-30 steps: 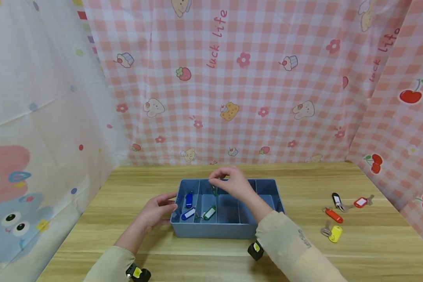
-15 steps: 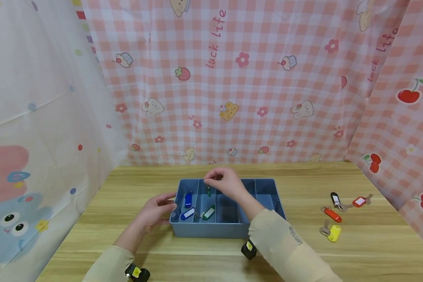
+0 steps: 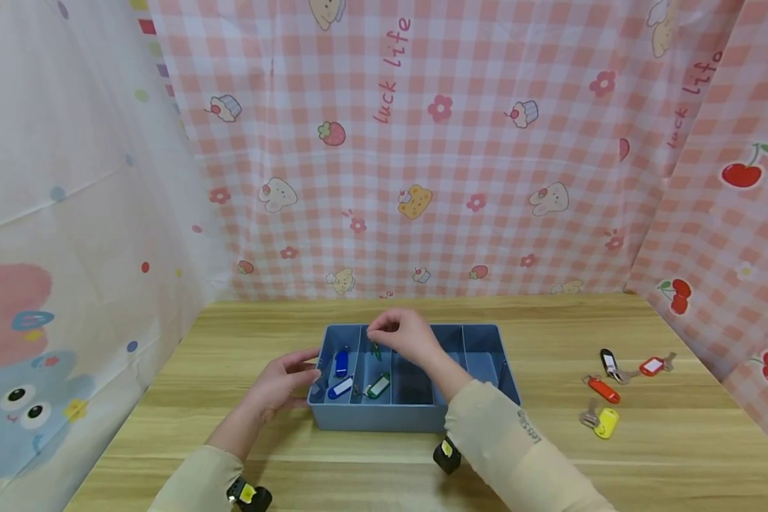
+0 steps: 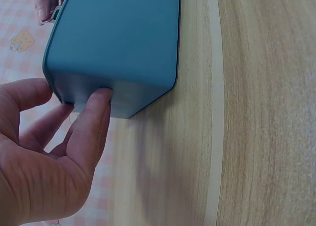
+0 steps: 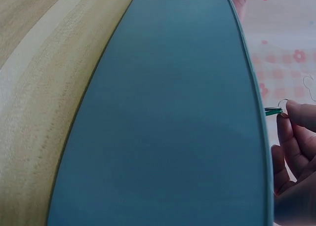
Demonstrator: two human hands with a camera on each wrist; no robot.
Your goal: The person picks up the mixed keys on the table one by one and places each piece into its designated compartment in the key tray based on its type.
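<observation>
A blue-grey divided box point(image 3: 384, 418) stands on the table. At its left end, my left hand point(image 3: 288, 384) touches the outer wall, fingertips point(image 4: 101, 95) against it in the left wrist view. Above the second compartment from the left, my right hand point(image 3: 406, 336) pinches the metal ring of a green key tag point(image 3: 375, 350). That tag hangs down, seen edge-on in the right wrist view. Another green key tag point(image 3: 379, 385) with a white label lies below it in the same compartment. In the leftmost compartment lie two blue key tags, one farther back point(image 3: 342, 363) and one nearer point(image 3: 341, 387).
Right of the box, on the wooden table point(image 3: 537, 469), lie a black key tag point(image 3: 609, 361), a red one point(image 3: 652, 366), an orange-red one point(image 3: 604, 390) and a yellow one point(image 3: 606, 423). Keys lie among them. Patterned cloth point(image 3: 384, 242) hangs behind.
My right hand has moved left and slightly down with the green key tag, which now hangs over the second compartment. The left hand has stayed at the box's left end.
</observation>
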